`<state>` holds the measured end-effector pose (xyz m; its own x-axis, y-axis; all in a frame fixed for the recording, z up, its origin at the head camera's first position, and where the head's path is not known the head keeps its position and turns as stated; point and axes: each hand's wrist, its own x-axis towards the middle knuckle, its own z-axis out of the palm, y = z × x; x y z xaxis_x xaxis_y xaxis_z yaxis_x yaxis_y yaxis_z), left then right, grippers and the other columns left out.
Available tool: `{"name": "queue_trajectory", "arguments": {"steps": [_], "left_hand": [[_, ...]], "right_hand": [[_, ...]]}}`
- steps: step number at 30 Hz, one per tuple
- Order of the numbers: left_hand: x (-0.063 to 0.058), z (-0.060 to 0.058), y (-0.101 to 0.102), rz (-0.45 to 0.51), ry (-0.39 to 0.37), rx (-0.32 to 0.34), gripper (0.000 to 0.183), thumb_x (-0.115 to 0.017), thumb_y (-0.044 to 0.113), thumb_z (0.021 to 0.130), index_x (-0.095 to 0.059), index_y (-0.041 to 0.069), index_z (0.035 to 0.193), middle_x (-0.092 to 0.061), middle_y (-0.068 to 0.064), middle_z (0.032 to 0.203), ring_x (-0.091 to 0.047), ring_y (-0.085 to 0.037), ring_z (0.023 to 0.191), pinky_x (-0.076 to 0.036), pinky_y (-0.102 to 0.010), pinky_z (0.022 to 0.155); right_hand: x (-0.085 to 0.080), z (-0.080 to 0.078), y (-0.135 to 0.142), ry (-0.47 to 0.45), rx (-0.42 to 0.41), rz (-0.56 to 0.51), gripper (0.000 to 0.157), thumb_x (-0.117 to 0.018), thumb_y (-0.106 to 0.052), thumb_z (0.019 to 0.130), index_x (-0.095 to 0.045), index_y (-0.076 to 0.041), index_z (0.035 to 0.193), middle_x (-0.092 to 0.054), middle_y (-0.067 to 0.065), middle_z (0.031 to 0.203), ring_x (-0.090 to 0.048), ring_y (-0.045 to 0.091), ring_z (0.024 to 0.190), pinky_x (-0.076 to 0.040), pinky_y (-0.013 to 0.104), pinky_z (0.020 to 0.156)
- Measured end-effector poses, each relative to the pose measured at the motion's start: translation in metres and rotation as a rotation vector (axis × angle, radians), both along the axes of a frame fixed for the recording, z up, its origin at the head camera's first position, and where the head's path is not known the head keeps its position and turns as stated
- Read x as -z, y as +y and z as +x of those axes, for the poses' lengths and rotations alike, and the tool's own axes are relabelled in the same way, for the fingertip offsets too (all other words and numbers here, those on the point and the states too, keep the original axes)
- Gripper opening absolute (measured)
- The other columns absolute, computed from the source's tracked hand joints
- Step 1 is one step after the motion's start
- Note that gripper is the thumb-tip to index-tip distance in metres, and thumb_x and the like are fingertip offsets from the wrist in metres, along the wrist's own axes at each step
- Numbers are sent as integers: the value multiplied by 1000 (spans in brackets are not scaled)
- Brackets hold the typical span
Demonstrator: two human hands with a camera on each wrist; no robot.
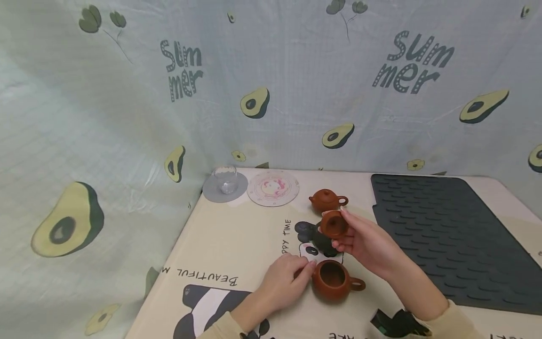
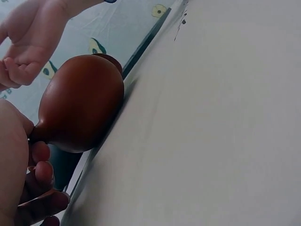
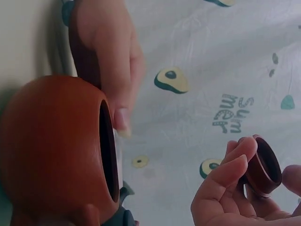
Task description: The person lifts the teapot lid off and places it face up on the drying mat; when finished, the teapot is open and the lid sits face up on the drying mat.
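Observation:
A round, reddish-brown clay teapot (image 1: 332, 287) sits lidless on the table, its dark opening facing up and its loop handle to the right. My left hand (image 1: 284, 281) pinches its short spout between thumb and finger, as the left wrist view shows beside the teapot (image 2: 82, 103). Above and behind it, my right hand (image 1: 372, 245) holds a small brown clay cup (image 1: 334, 226) by its sides, hollow tilted towards me. In the right wrist view fingers and thumb stand on either side of the cup (image 3: 263, 169). A smaller lidded teapot (image 1: 326, 201) stands just beyond.
At the back left a clear glass (image 1: 227, 180) stands on a grey round coaster (image 1: 208, 190), beside a pink-patterned round mat (image 1: 274, 200). A dark ridged mat (image 1: 449, 240) covers the right side. A printed curtain (image 1: 296, 94) hangs along the back and left.

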<state>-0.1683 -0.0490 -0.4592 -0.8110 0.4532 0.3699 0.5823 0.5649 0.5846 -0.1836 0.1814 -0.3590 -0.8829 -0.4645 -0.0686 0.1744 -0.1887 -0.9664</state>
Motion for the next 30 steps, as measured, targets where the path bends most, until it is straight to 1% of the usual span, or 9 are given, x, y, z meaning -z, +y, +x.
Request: {"name": "queue_trajectory", "arguments": {"steps": [1,3,7,9,12,16,21,26,30], "left_hand": [[0,0,0,2,2,-1,44,-46,37,109,-51,25,66,-41,16,61,-45,-7,68,-35,-22,63],[-1,0,0,7,16,-4,44,-47,36,108,-50,25,66,-40,16,61,-45,-8,68,-35,-22,63],[-2,-1,0,10,39,-8,43,-48,35,108,-49,25,66,-40,15,62,-46,-9,69,-36,-22,64],[-2,-2,0,8,38,-5,43,-47,35,108,-49,25,67,-40,15,62,-47,-9,69,-36,-22,65],[-1,-2,0,-1,27,-4,43,-47,35,109,-50,25,67,-41,15,62,-47,-9,70,-36,-22,65],[1,-2,0,-5,20,-6,42,-47,36,109,-51,25,69,-42,16,64,-47,-9,70,-36,-22,65],[2,0,0,4,21,-3,40,-48,35,108,-54,25,70,-43,16,64,-47,-9,71,-37,-22,67],[2,-1,0,21,14,2,39,-49,34,108,-60,25,72,-46,18,65,-47,-8,70,-37,-23,67],[2,-2,1,21,15,6,39,-49,34,108,-59,25,72,-45,18,64,-47,-8,70,-38,-23,67]], "right_hand": [[0,-1,1,5,7,11,35,-43,-40,111,-63,-16,127,-72,4,112,-62,17,88,-51,29,84],[-1,-3,3,34,31,56,36,-45,-38,111,-60,-12,131,-70,6,113,-61,17,88,-51,29,84],[-3,-8,7,91,120,167,44,-52,-33,109,-49,-2,139,-62,10,117,-59,17,90,-52,29,84],[-3,-10,11,113,153,215,48,-55,-31,108,-45,1,141,-57,13,120,-56,18,92,-52,28,83],[-3,-11,16,125,189,261,51,-58,-30,106,-42,2,143,-55,14,122,-54,22,97,-51,28,82],[-3,-13,23,133,231,311,55,-62,-29,104,-41,1,146,-57,12,123,-56,23,101,-51,27,80],[-4,-14,29,175,252,346,53,-63,-28,104,-43,1,143,-58,13,122,-56,19,99,-50,28,79],[-7,-16,36,222,266,367,47,-63,-28,104,-46,-1,139,-60,13,117,-55,18,93,-48,28,73],[-7,-18,43,251,297,444,48,-65,-33,102,-47,-4,137,-62,14,117,-53,21,93,-47,29,73]]}}
